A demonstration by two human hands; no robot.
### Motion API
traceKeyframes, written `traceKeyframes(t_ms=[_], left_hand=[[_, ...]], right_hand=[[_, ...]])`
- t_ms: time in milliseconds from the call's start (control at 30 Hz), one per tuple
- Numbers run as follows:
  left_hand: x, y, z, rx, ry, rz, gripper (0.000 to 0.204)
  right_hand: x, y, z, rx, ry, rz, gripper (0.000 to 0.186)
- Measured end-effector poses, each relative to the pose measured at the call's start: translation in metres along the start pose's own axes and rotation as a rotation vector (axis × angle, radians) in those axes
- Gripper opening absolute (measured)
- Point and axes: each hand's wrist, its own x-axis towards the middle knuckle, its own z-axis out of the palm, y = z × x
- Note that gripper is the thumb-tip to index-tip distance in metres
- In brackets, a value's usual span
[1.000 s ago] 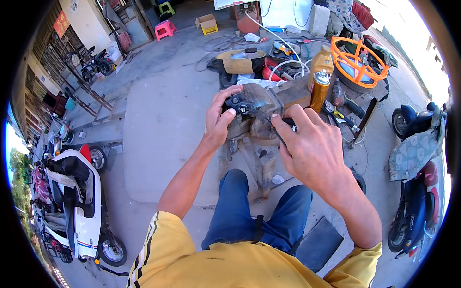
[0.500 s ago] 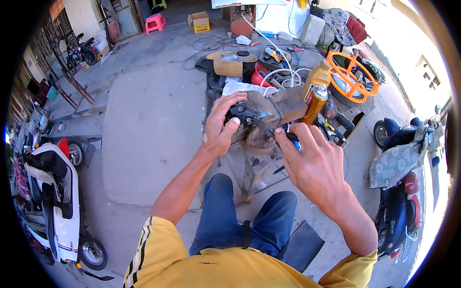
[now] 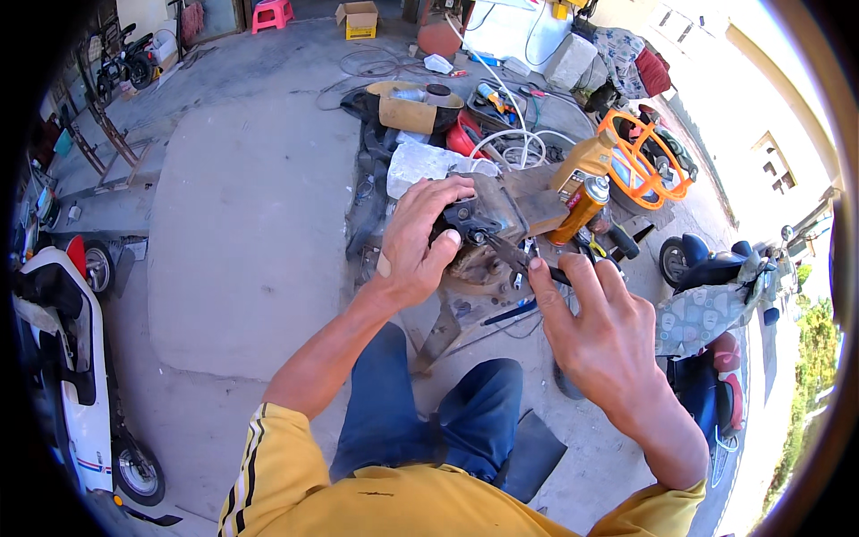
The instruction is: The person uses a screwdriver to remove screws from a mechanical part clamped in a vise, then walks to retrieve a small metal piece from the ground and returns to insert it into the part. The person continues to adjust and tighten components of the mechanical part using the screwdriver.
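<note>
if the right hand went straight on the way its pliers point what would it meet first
Probably the black part in the left hand; the pliers look close to or touching it, though depth is unclear.

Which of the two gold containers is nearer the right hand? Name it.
The slim spray can, nearer the right hand; the wider jug sits beyond it.

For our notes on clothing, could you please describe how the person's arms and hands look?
The left hand and right hand are ungloved, the forearms bare. The left sleeve is short and yellow, with black and white stripes; the right sleeve is yellow too. A small patch, perhaps a plaster, sits by the left wrist.
</note>
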Motion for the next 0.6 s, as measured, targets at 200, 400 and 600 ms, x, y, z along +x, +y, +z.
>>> traceKeyframes(t_ms=[200,400,600], left_hand=[[0.0,0.002,-0.002,0.014,0.014,0.013,0.055],[0.0,0.005,0.0,0.0,0.031,0.02,0.055],[0.001,0.004,0.0,-0.024,0.034,-0.001,0.055]], right_hand=[[0.008,-0.001,-0.008,0.044,-0.095,0.016,0.047],[0.012,0.003,-0.01,0.351,-0.122,0.204,0.053],[0.008,0.018,-0.005,0.394,-0.14,0.154,0.046]])
